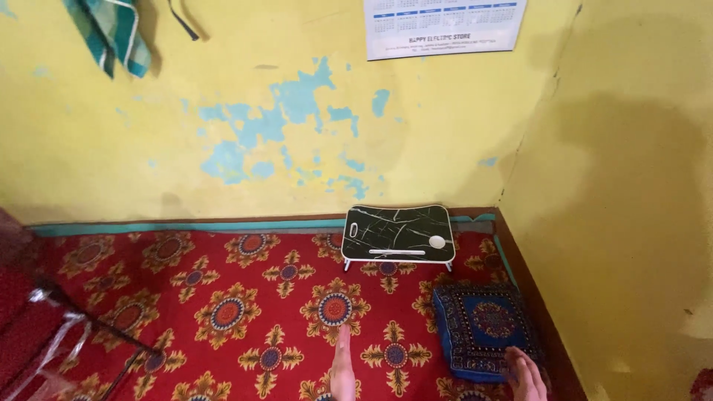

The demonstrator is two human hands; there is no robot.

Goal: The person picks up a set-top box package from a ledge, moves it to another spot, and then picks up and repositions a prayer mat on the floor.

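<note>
A: Resting on the near edge of the blue cushion point(481, 330), the right hand point(526, 377) lies loose, fingers spread, gripping nothing.

B: Left hand point(342, 369)?

A: Flat on the red carpet point(223, 297), fingers straight and together, released, well left of the cushion.

B: Cushion's place?

A: In the corner by the yellow wall point(631, 223). Beyond the cushion stands a black marbled lap table point(397, 232), apart from it.
</note>
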